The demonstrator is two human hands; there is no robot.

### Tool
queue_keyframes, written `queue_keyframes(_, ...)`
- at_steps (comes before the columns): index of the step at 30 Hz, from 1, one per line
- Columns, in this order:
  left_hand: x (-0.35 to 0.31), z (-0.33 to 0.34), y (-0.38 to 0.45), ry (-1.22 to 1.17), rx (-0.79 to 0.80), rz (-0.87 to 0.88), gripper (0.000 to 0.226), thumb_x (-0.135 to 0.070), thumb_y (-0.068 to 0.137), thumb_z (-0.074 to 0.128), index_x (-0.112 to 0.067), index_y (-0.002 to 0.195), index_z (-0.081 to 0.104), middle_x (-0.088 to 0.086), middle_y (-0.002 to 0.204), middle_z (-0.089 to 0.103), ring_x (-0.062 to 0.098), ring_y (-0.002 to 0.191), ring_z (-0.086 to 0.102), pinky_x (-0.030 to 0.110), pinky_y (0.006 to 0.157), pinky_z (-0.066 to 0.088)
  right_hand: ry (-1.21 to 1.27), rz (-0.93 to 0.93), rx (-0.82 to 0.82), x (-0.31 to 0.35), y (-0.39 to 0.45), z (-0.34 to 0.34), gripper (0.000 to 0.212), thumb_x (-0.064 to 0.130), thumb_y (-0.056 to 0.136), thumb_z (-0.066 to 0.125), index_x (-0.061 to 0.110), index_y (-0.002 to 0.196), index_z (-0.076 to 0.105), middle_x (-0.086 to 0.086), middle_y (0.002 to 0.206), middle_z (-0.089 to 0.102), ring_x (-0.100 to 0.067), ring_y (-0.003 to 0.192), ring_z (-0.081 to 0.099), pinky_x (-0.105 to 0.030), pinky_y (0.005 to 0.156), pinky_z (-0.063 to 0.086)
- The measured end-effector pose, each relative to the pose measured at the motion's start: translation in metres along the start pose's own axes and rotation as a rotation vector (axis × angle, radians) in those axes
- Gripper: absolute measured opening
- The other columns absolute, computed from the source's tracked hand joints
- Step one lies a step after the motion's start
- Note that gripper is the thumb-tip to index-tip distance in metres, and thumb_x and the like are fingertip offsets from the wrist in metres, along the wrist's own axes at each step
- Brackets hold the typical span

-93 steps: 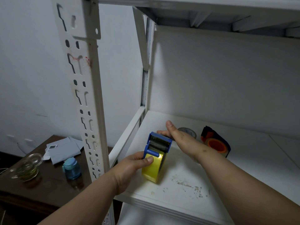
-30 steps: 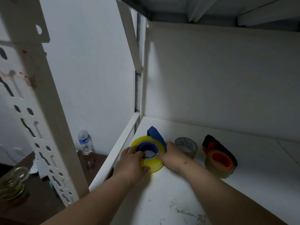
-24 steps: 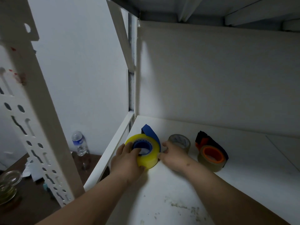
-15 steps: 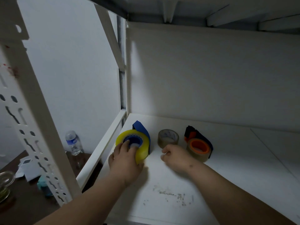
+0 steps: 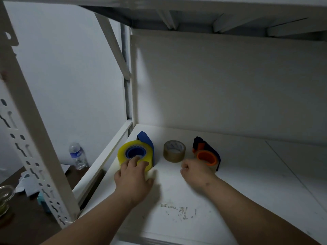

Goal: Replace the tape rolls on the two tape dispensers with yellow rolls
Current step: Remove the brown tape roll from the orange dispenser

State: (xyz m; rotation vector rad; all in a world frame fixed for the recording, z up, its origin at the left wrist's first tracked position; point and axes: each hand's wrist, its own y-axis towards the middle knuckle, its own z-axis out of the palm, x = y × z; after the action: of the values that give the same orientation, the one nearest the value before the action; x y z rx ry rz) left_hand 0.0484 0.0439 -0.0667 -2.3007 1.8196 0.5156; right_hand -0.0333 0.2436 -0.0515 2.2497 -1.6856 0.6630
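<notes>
White shelf (image 5: pixel 247 183), frame centre. Blue dispenser (image 5: pixel 147 144) with yellow roll (image 5: pixel 123 152), centre-left; left hand (image 5: pixel 132 175) rests on roll, fingers loose, not gripping. Brown roll (image 5: pixel 174 151) at centre, free. Orange dispenser (image 5: pixel 206 154) centre-right; right hand (image 5: pixel 196 172) curled just before it, grip indeterminate.

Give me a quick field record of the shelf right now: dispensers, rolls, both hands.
blue dispenser: on its side at the shelf's left, yellow roll fitted on its hub
orange dispenser: on its side to the right, brown roll on its hub, no yellow roll yet
loose brown roll: lying flat between the two dispensers
left hand: fingers resting on the yellow roll
right hand: loosely curled, holding nothing, at the orange dispenser's near edge
shelf: white, scuffed near the front
</notes>
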Motion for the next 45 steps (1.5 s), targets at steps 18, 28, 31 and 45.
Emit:
queue_keyframes(18, -0.048, 0.012, 0.046, -0.190, 0.032, 0.267, 0.042, -0.034, 0.088, 0.062, -0.028, 0.130, 0.058, -0.001, 0.141, 0.050, 0.021, 0.128, 0.046, 0.028, 0.104, 0.038, -0.394, 0.076, -0.201, -0.055, 0.016, -0.004, 0.046, 0.028, 0.091, 0.048, 0.021, 0.135, 0.041, -0.008, 0.146, 0.036, -0.034, 0.131, 0.026, -0.038, 0.101, 0.034)
queue_keyframes(28, -0.124, 0.000, 0.025, -1.440, 0.419, -0.398, 0.041, -0.049, 0.098, 0.047, -0.018, 0.115, 0.067, 0.008, 0.111, 0.075, 0.024, 0.107, 0.065, 0.040, 0.095, 0.048, 0.189, -0.153, -0.152, -0.027, -0.012, -0.043, 0.034, 0.033, 0.093, 0.050, 0.019, 0.124, 0.052, -0.008, 0.118, 0.044, -0.022, 0.098, 0.053, -0.031, 0.087, 0.046)
queue_keyframes(31, -0.140, -0.001, 0.018, -1.619, 0.385, -0.530, 0.030, -0.029, 0.102, 0.045, -0.013, 0.118, 0.064, 0.013, 0.114, 0.074, 0.026, 0.102, 0.064, 0.040, 0.087, 0.046, 0.220, -0.212, -0.096, -0.037, -0.026, -0.050, 0.032, 0.033, 0.093, 0.050, 0.025, 0.123, 0.052, -0.004, 0.110, 0.045, -0.020, 0.096, 0.054, -0.029, 0.084, 0.045)
queue_keyframes(45, -0.145, -0.009, -0.018, -1.636, 0.110, -0.675, 0.017, -0.018, 0.099, 0.049, -0.011, 0.112, 0.059, 0.016, 0.110, 0.068, 0.030, 0.096, 0.066, 0.049, 0.079, 0.051, 0.706, -0.234, 0.085, -0.048, -0.052, -0.065, 0.010, 0.020, 0.091, 0.059, 0.026, 0.096, 0.064, 0.000, 0.100, 0.069, -0.017, 0.098, 0.063, -0.033, 0.086, 0.049)
